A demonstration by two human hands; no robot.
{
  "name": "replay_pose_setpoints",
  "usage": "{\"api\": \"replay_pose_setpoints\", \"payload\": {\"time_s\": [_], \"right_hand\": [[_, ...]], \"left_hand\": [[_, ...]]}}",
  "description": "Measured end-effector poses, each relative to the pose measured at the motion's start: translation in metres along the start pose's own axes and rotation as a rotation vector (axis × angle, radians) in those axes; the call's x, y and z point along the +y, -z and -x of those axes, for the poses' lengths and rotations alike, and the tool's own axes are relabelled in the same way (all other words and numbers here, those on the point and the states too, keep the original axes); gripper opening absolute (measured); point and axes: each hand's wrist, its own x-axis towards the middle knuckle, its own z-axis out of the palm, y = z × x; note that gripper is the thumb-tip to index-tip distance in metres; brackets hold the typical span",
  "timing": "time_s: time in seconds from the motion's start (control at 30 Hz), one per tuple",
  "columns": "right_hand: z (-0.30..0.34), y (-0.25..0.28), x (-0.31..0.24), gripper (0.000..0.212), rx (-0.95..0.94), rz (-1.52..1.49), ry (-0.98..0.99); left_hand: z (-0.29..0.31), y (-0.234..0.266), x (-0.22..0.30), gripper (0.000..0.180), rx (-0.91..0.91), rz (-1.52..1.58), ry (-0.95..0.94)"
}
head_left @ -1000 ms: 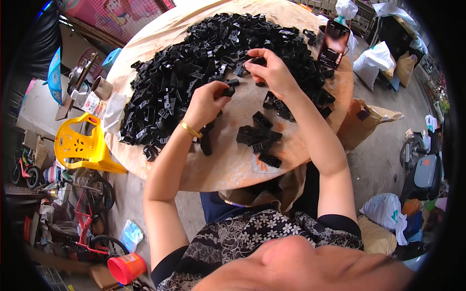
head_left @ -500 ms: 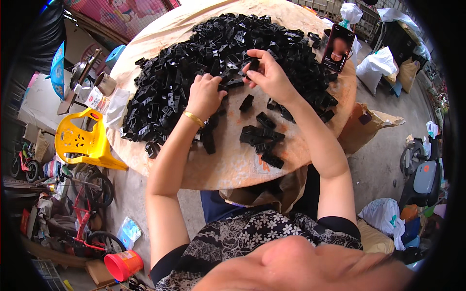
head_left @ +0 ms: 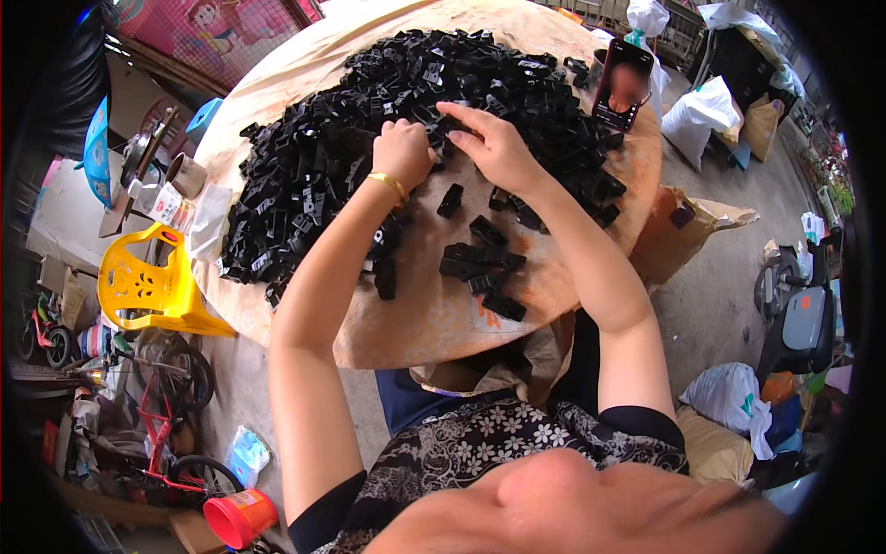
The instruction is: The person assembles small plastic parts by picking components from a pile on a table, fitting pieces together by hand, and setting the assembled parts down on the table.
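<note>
A large heap of small black plastic parts (head_left: 323, 166) covers the far and left side of a round table (head_left: 406, 337). My left hand (head_left: 403, 152), with a gold bangle at the wrist, is closed at the heap's near edge; its fingertips are hidden, so what it grips does not show. Just right of it, my right hand (head_left: 498, 152) has its forefinger and thumb around a black plastic part (head_left: 449, 126), which is hard to separate from the dark heap behind. Nearer me, between my forearms, lies a small loose group of black parts (head_left: 480, 263).
A phone (head_left: 623, 88) stands upright at the table's far right. A cardboard box (head_left: 683, 231) is beside the right edge, and a brown bag (head_left: 498, 369) hangs open at the near edge. To the left stand a yellow chair (head_left: 152, 286) and a red bucket (head_left: 240, 517).
My right hand has moved left and turned lower over the heap, closer to my left hand. The left hand has curled more tightly. The whole view has shifted slightly.
</note>
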Motion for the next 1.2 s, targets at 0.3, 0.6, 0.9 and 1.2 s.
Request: {"api": "replay_pose_setpoints", "payload": {"time_s": [0.3,0.6,0.9,1.2], "right_hand": [[0.007,-0.002,-0.023,0.022,-0.198,-0.354,-0.282],[0.017,-0.018,-0.033,0.024,-0.122,-0.213,-0.230],[0.017,-0.015,-0.035,0.025,-0.189,0.123,0.148],[0.025,-0.017,-0.047,0.019,-0.281,0.442,-0.026]], "left_hand": [[0.061,0.056,0.020,0.037,0.134,0.886,0.019],[0.077,0.044,0.009,0.030,0.026,1.828,0.289],[0.085,0.048,0.008,0.031,-0.016,1.654,0.240],[0.087,0.050,0.007,0.034,-0.004,1.564,0.241]]}}
